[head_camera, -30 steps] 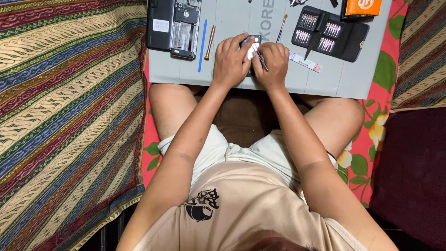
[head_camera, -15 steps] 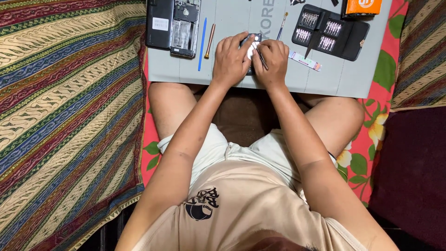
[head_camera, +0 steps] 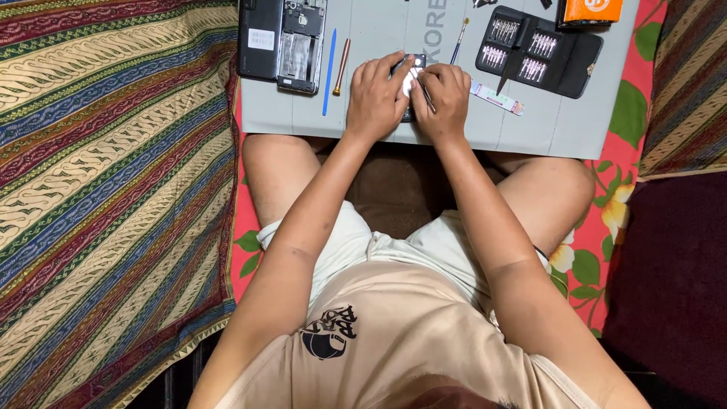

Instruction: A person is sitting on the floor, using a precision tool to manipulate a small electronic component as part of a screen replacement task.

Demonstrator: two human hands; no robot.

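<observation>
- Hands met at the grey mat's [head_camera: 379, 34] middle: your left hand [head_camera: 376, 98] and right hand [head_camera: 445, 101] closed their fingers around a small dark device [head_camera: 414, 67].
- An opened phone [head_camera: 301, 45] lay far left, a bit case [head_camera: 539, 51] far right.

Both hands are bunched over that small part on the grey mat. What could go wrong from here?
1. The hands, left hand and right hand, hide most of the small dark part, so a slip of the thin tool could go unseen.
2. The open bit case and small brush lie near the right hand; a sweep might scatter the bits.
3. The opened phone lies exposed beside the left hand.
</observation>
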